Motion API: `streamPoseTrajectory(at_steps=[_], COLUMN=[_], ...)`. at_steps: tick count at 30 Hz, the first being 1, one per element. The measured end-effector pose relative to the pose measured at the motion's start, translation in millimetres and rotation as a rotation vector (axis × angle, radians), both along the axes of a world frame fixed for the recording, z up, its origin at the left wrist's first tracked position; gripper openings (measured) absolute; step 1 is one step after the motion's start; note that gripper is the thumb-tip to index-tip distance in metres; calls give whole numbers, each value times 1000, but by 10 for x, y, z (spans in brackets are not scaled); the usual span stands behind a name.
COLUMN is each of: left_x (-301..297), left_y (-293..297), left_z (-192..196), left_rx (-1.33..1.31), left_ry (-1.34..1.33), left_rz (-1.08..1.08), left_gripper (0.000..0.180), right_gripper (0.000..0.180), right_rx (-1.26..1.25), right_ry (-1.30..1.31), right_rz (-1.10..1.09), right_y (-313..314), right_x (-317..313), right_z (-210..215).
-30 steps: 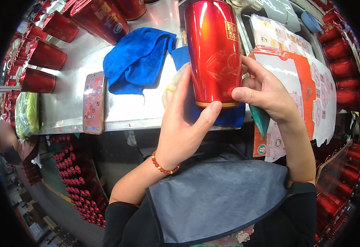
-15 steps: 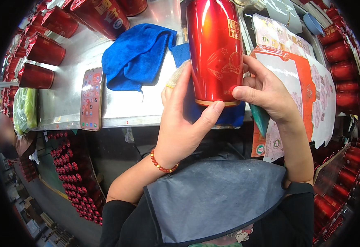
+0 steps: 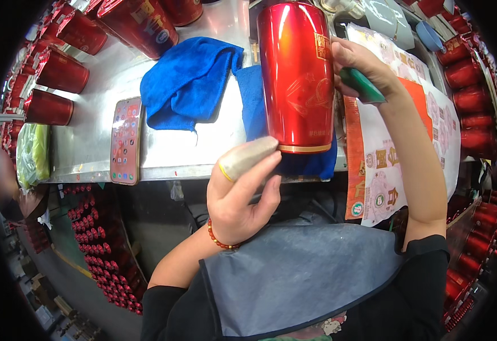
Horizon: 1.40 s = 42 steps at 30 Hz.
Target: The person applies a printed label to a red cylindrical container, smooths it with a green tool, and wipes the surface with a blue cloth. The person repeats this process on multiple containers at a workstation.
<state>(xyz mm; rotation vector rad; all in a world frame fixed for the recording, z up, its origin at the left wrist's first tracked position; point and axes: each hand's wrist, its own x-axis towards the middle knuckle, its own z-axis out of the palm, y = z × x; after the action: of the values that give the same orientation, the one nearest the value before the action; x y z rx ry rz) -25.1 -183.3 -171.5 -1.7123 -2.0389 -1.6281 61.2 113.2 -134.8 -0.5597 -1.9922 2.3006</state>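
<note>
Red metal dominates the head view: a tall glossy can (image 3: pixel 297 79) is stood upright at the near edge of a steel bench (image 3: pixel 89 142), its base resting on a blue cloth (image 3: pixel 260 113) that is partly hung over the rim. The left hand (image 3: pixel 243 193) is held loosely curled just below the can's base, a grey finger cot (image 3: pixel 247 158) on its forefinger touching or nearly touching the gold bottom ring; nothing is gripped by it. The right hand (image 3: pixel 362 71) is pressed against the can's right side, with a green scraper (image 3: pixel 362 85) pinched in its fingers, so the can is steadied rather than clasped. Sticker sheets (image 3: pixel 385 165) are spread to the right, a phone (image 3: pixel 126 140) is laid near the bench edge to the left, and more red cans (image 3: pixel 61 71) are ranked behind. A tip toward the person is judged the main risk, since the can is tall, set close to the edge and seated on soft, sliding cloth with only side pressure on it. A hard stroke of the scraper could also mark the gloss or crease a label. Whether a label is under the scraper cannot be told.
</note>
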Motion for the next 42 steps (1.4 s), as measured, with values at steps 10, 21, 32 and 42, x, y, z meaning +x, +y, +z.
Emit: streamPoseTrajectory(at_steps=[10,21,32,42], left_x=[-30,-14,-119,-129], left_y=[183,154,232,87], left_z=[-12,150,113,39], left_rx=[172,76,145,127], left_ry=[328,336,398,248], left_rz=[-98,-93,-1,-40], left_gripper=[36,35,39,34], right_gripper=[80,75,71,60], right_rx=[508,208,378,-44], right_ry=[-124,-78,-177,9], right_rz=[-90,-96,-184,-59], right_y=[-351,-220,-253,-46], right_x=[-227,-127,101,-138], right_z=[329,197,430,-130])
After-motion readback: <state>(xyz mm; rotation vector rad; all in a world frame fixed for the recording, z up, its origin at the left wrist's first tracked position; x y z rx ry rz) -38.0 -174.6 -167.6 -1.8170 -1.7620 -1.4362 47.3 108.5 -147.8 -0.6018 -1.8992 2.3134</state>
